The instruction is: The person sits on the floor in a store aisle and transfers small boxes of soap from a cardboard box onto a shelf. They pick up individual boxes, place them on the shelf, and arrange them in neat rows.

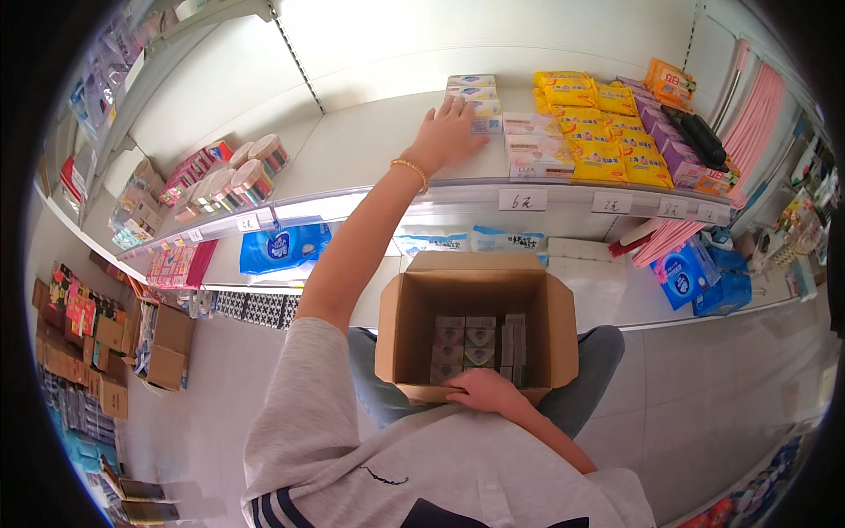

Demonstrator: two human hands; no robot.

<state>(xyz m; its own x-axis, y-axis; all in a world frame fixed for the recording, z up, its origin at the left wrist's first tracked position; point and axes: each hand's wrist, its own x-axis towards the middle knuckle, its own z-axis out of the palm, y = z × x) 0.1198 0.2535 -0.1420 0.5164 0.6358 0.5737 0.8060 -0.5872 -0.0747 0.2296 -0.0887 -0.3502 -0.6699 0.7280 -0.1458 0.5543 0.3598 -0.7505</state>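
My left hand (450, 135) reaches onto the upper shelf (356, 152), its fingers spread over the near left side of a row of white and yellow soap boxes (471, 80). Around its wrist is a beaded bracelet (410, 173). My right hand (490, 391) rests at the near rim of an open cardboard box (476, 284) on my lap, its fingers over the edge; whether they pinch the rim is unclear. Inside the box stand several small soap boxes (480, 338). Pink and white soap boxes (536, 146) are stacked right of my left hand, beside yellow soap packs (597, 142).
Clear round tubs (251, 178) stand on the upper shelf at left. Price tags (523, 199) line its front edge. On the lower shelf lie a blue pack (284, 247) and blue tissue packs (686, 274). An opened carton (168, 343) sits on the floor at left.
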